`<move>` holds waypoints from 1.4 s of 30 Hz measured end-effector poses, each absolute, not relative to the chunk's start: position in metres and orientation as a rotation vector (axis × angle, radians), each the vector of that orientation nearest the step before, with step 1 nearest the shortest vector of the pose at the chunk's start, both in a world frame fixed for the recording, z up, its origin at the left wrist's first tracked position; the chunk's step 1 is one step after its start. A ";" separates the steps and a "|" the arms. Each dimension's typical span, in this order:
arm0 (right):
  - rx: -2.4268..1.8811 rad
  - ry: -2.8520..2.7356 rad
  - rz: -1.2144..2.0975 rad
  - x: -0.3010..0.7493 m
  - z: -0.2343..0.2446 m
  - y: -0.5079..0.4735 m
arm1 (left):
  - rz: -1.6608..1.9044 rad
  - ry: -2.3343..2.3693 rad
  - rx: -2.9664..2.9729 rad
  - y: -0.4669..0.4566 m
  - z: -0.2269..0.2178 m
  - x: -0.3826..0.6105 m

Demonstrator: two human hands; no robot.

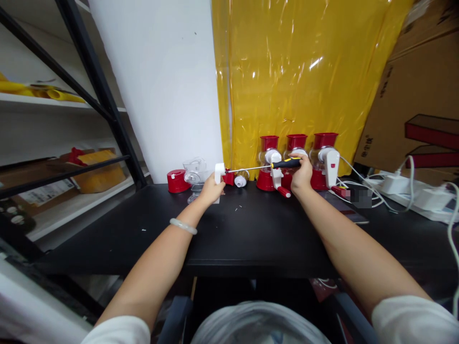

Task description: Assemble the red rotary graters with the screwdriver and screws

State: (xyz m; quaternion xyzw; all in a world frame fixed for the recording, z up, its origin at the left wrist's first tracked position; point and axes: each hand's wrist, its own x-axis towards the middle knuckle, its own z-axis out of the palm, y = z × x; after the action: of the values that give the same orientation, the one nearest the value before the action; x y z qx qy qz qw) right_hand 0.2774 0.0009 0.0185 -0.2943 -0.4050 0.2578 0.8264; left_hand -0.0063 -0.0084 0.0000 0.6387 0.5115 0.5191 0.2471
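My left hand [211,191] is closed around a white plastic crank arm [219,171], held up just over the desk. A screwdriver [286,163] with a black and yellow handle is gripped in my right hand [301,176]. Its long metal shaft points left, and the tip meets the round end of the white crank arm. Whether a screw sits there is too small to tell. Behind my left hand are a red base [178,181], a clear plastic housing [194,168] and a grater drum [241,178].
Rotary graters in red and white, among them one at the right [324,160], stand along the back of the black desk [247,234]. White cables and a power strip [416,200] lie at the right. Black-framed shelves [103,91] rise at left; a bag-lined bin [258,327] is below.
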 end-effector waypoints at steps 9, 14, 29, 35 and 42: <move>-0.606 -0.883 0.553 0.280 0.017 0.005 | 1.416 1.395 1.749 -0.011 0.002 -0.005; -0.625 -0.893 0.565 0.281 0.017 0.007 | 1.421 1.384 1.764 -0.007 0.000 -0.006; -0.538 -0.848 0.623 0.278 0.016 0.006 | 1.397 1.413 1.755 -0.009 0.001 -0.006; -0.566 -0.877 0.596 0.279 0.017 0.008 | 1.404 1.419 1.751 -0.008 0.001 -0.007; -0.749 -0.875 0.580 0.280 0.018 0.005 | 1.406 1.416 1.758 -0.008 0.001 -0.007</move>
State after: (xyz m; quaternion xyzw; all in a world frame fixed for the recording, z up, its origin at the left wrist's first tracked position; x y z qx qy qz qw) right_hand 0.2800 0.0049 0.0181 -0.3490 -0.4080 0.2705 0.7991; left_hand -0.0069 -0.0081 0.0010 0.6419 0.5170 0.5135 0.2387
